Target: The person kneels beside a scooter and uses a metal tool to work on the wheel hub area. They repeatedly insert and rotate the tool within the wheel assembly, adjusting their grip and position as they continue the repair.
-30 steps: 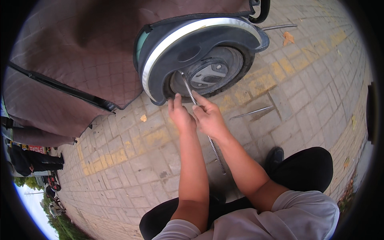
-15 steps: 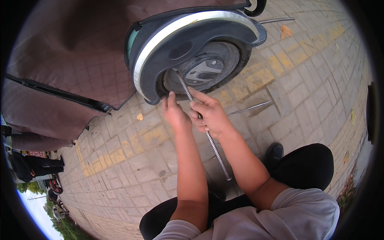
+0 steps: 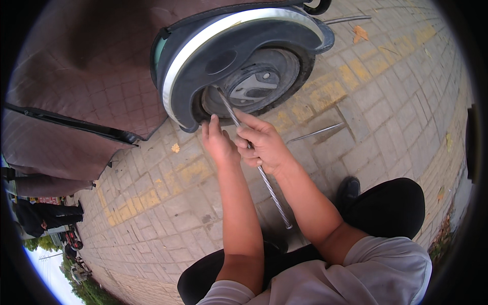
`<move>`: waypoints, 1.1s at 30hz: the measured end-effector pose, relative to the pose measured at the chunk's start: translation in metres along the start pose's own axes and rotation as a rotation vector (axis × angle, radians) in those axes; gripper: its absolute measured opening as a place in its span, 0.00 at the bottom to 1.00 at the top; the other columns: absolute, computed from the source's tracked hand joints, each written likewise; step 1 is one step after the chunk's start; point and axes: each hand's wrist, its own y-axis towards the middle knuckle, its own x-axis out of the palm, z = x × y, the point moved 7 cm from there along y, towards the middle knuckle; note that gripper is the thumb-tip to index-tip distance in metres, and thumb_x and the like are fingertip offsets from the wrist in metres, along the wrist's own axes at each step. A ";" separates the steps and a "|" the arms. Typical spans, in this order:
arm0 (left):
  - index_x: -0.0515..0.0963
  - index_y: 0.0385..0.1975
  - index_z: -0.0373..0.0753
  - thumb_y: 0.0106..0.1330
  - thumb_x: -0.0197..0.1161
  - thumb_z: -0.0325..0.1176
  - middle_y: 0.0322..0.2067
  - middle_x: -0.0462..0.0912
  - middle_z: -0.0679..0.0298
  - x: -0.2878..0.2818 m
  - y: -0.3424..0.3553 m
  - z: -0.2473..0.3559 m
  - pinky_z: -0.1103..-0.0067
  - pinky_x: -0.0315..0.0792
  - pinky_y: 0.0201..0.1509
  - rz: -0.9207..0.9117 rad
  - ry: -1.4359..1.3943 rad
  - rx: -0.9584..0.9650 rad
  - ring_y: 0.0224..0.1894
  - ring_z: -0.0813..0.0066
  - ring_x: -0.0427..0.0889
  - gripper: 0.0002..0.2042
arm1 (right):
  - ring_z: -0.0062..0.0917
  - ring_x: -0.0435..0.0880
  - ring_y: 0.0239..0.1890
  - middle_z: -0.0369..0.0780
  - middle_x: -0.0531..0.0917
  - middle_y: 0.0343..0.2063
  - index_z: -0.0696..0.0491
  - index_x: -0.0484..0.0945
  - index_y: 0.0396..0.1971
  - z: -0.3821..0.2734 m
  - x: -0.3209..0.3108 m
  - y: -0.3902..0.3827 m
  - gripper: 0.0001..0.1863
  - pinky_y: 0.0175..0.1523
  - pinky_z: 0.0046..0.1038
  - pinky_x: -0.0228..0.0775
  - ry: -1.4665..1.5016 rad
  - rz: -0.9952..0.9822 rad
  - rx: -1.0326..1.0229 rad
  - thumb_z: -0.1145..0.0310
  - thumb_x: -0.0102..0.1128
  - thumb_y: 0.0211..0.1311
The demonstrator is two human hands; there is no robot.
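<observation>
A scooter-like vehicle's wheel has a black tire (image 3: 306, 68) around a dusty metal rim (image 3: 291, 71), under a dark fender (image 3: 203, 66) with a white band. My right hand (image 3: 264, 145) is closed around a long tire lever (image 3: 272, 190) with a twisted metal shaft. The lever's upper tip reaches the near left edge of the rim; its other end points down between my forearms. Beside it, my left hand (image 3: 221, 145) has its fingers closed at the lower left part of the tire, by the fender's tip. Those fingertips are partly hidden.
A thin metal rod (image 3: 317, 132) lies on the paving to the right. Another dark bar (image 3: 348, 19) sticks out beyond the wheel. A brown quilted cover (image 3: 96, 76) drapes the vehicle at left. A person in dark clothes (image 3: 48, 213) stands at far left.
The wheel and both hands appear slightly farther left and the wheel a little higher in view. My right hand keeps its hold on the tire lever, whose tip stays at the rim.
</observation>
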 end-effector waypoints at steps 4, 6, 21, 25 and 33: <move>0.66 0.56 0.28 0.63 0.59 0.34 0.39 0.75 0.65 -0.004 0.004 -0.004 0.82 0.64 0.39 0.075 0.066 0.014 0.37 0.79 0.71 0.24 | 0.09 0.59 0.13 0.31 0.69 0.19 0.45 0.62 0.65 -0.001 0.002 0.000 0.27 0.14 0.14 0.45 -0.018 -0.008 -0.013 0.74 0.48 0.66; 0.69 0.50 0.28 0.64 0.59 0.33 0.38 0.76 0.64 -0.010 0.013 -0.014 0.82 0.65 0.38 0.052 0.035 -0.035 0.35 0.77 0.72 0.19 | 0.09 0.59 0.13 0.30 0.69 0.19 0.45 0.64 0.64 0.004 0.000 0.002 0.26 0.14 0.14 0.45 -0.026 0.026 0.015 0.74 0.47 0.67; 0.68 0.54 0.26 0.69 0.58 0.39 0.51 0.77 0.56 -0.056 0.046 -0.039 0.75 0.69 0.53 0.017 0.266 0.374 0.49 0.67 0.76 0.22 | 0.15 0.68 0.23 0.37 0.77 0.25 0.62 0.68 0.59 0.039 -0.040 0.033 0.24 0.31 0.20 0.66 -0.722 0.131 -0.192 0.76 0.47 0.62; 0.74 0.48 0.26 0.65 0.63 0.40 0.43 0.83 0.54 -0.055 0.056 -0.017 0.76 0.70 0.48 0.088 0.562 0.508 0.40 0.71 0.77 0.22 | 0.15 0.69 0.22 0.39 0.78 0.27 0.62 0.67 0.60 0.031 -0.032 0.030 0.24 0.30 0.21 0.65 -0.740 0.122 -0.334 0.76 0.47 0.62; 0.73 0.52 0.27 0.64 0.64 0.39 0.45 0.81 0.57 -0.064 0.070 -0.056 0.78 0.68 0.50 -0.025 0.496 0.193 0.42 0.73 0.76 0.23 | 0.36 0.81 0.38 0.53 0.81 0.41 0.63 0.68 0.58 0.044 -0.062 0.033 0.23 0.44 0.29 0.71 -0.835 0.252 -0.189 0.76 0.46 0.61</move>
